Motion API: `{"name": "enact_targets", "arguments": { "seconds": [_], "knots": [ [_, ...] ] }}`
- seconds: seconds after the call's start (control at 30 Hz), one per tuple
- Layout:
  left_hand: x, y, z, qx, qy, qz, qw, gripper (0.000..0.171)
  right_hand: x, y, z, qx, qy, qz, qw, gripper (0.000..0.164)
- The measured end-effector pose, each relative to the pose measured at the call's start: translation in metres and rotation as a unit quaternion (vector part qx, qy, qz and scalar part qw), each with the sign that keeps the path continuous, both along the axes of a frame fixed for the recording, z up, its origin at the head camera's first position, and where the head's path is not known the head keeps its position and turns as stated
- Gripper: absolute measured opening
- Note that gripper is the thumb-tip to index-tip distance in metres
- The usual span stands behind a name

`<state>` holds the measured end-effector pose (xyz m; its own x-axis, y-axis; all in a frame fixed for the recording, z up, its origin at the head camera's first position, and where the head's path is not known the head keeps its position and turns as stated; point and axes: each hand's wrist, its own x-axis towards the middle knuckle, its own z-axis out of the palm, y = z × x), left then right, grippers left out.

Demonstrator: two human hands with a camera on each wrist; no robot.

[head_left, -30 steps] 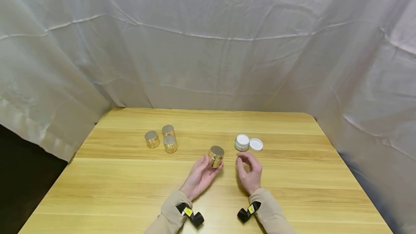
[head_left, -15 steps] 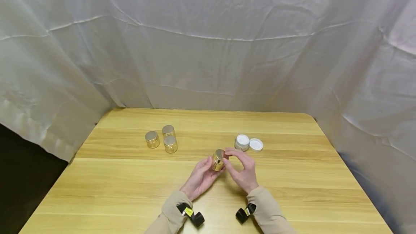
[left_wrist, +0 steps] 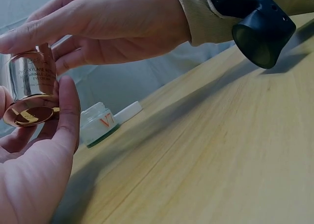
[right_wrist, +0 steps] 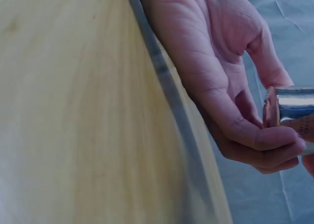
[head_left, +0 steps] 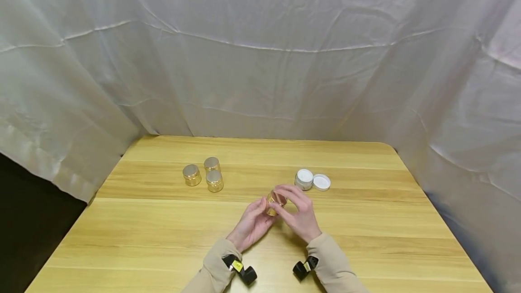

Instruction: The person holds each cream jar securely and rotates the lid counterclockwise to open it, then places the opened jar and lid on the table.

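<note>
Gold jar (left_wrist: 33, 81) raised over the tabletop (head_left: 142, 238) — left hand (head_left: 251, 226) curled round its lower part, right hand (head_left: 300, 214) pinching its top end. White jar (head_left: 304, 179) near right hand (white lid (head_left: 321, 182) just beside it).

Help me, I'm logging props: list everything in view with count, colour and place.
Table: one, light wood, lower half.
Curtain: count unclear, grey, behind and beside the table.
Held jar: one, gold, above the table's middle.
Standing jars: three, gold, on the table's left.
Lidless jar: one, pale, white-topped, on the table's right.
Loose lid: one, white, right of the lidless jar.
Wrist cameras: two, black, at the wrists.
Sleeves: two, beige, on the arms.
Left grip: one, bare, round the held jar's lower part.
Right grip: one, bare, at the held jar's top.
</note>
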<state>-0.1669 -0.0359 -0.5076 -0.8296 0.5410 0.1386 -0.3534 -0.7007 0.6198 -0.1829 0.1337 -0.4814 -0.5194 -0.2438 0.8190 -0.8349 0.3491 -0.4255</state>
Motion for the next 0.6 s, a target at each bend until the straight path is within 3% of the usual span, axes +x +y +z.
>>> {"name": "enact_targets", "arguments": {
  "seconds": [0.2,0.6],
  "knots": [
    [0.0000,0.0004,0.0003,-0.015,-0.015,0.009,0.9997,0.032,-0.0017,0.0017,-0.0002,0.008,-0.001,0.037,0.999,0.033],
    [-0.0004,0.0008,-0.0013,-0.014,-0.012,0.012,0.9998,0.031,-0.0002,0.0011,0.0017,0.016,0.009,0.057,0.998,0.034]
  ]
}}
